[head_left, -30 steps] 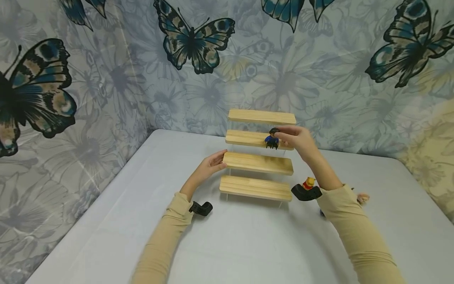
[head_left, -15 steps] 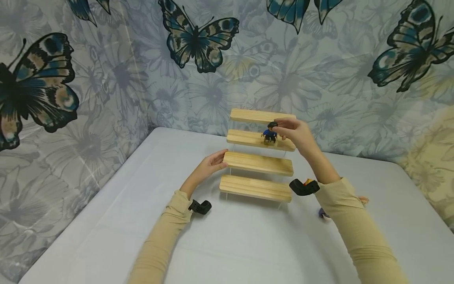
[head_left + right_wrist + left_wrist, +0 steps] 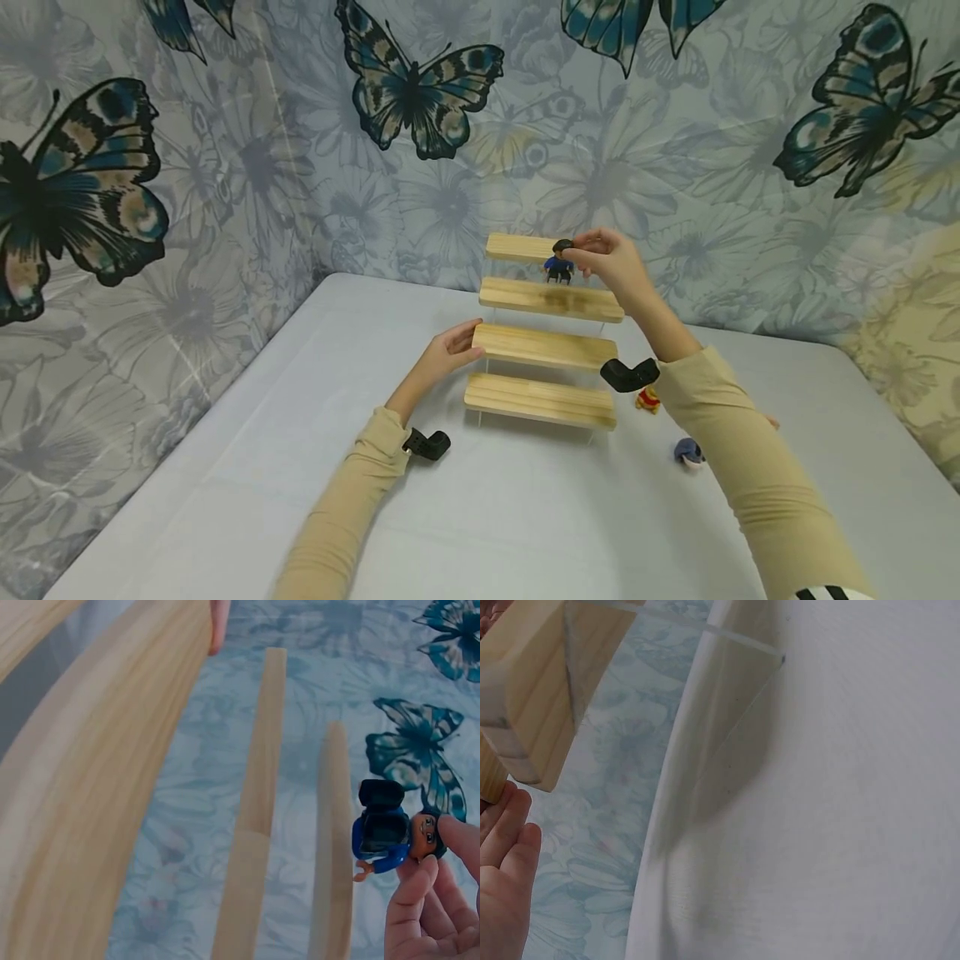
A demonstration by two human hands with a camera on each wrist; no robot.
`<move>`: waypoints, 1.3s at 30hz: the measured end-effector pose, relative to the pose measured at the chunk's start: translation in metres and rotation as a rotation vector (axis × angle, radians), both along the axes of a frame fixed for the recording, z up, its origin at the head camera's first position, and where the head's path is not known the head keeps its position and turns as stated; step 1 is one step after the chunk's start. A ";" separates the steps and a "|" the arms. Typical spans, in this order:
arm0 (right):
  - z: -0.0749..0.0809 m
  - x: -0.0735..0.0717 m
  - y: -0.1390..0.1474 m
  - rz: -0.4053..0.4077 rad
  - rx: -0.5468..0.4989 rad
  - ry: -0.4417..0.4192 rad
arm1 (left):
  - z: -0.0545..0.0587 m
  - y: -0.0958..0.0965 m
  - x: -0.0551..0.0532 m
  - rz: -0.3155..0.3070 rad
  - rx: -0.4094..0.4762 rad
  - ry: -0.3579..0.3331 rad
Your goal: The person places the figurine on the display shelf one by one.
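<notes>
My right hand pinches a small toy figure by its head between thumb and fingertips. The figure has dark hair, a blue top and black legs. It is held upright in front of the top tier of a wooden tiered display stand. In the right wrist view the toy figure overlaps the edge of the top board. My left hand rests at the left end of the second board from the bottom, its fingers extended. The left wrist view shows those fingers beside the board's end.
A red-and-yellow toy bear stands on the white table, right of the stand. Nearer me is a blue-grey toy. Another small item, mostly hidden, shows past my right sleeve. Behind the table hangs a butterfly-patterned cloth.
My right hand has lifted the toy figure from the second-highest board up and left to the top board. The left hand stays at the stand. The toy bear and blue-grey toy are now less covered.
</notes>
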State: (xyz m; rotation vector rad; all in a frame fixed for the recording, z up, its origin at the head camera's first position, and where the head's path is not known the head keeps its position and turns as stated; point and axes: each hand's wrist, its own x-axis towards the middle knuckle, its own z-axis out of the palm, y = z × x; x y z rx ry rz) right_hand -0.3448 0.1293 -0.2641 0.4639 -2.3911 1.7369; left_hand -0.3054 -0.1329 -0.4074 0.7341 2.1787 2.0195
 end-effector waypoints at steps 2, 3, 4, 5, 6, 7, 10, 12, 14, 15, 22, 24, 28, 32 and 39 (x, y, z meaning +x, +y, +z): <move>0.001 -0.002 -0.004 -0.002 0.009 -0.003 | -0.001 -0.001 0.001 0.015 0.003 -0.017; 0.002 -0.003 -0.006 -0.003 0.009 -0.010 | -0.002 -0.001 0.001 0.017 0.010 -0.023; 0.002 -0.005 -0.008 -0.004 0.010 -0.017 | -0.004 -0.001 0.002 0.024 0.015 -0.029; 0.002 -0.007 -0.009 -0.006 0.004 -0.024 | -0.005 -0.001 0.003 0.025 0.023 -0.027; 0.002 -0.008 -0.011 -0.007 0.002 -0.026 | -0.006 0.000 0.003 0.028 0.036 -0.029; 0.003 -0.010 -0.012 -0.007 -0.014 -0.029 | -0.007 0.001 0.003 0.032 0.049 -0.030; 0.004 -0.015 -0.015 -0.014 -0.074 -0.035 | -0.012 0.005 0.005 0.034 0.073 -0.020; 0.004 -0.017 -0.017 -0.027 -0.108 -0.034 | -0.015 0.008 0.005 0.032 0.091 -0.021; 0.005 -0.020 -0.020 -0.041 -0.117 -0.037 | -0.017 0.011 0.006 0.035 0.096 -0.025; 0.005 -0.021 -0.021 -0.045 -0.111 -0.032 | -0.018 0.012 0.006 0.040 0.099 -0.029; 0.007 -0.029 -0.035 -0.043 -0.132 -0.012 | -0.008 0.015 0.016 0.054 0.126 -0.037; 0.007 -0.029 -0.038 -0.051 -0.145 -0.014 | -0.002 0.017 0.021 0.049 0.125 -0.032; 0.007 -0.030 -0.046 -0.070 -0.123 0.001 | 0.006 0.017 0.027 0.058 0.106 -0.016; 0.008 -0.036 -0.056 -0.070 -0.120 0.019 | 0.010 0.014 0.024 0.065 0.113 0.004; 0.009 -0.044 -0.066 -0.076 -0.104 0.022 | 0.010 0.014 0.017 0.060 0.122 0.032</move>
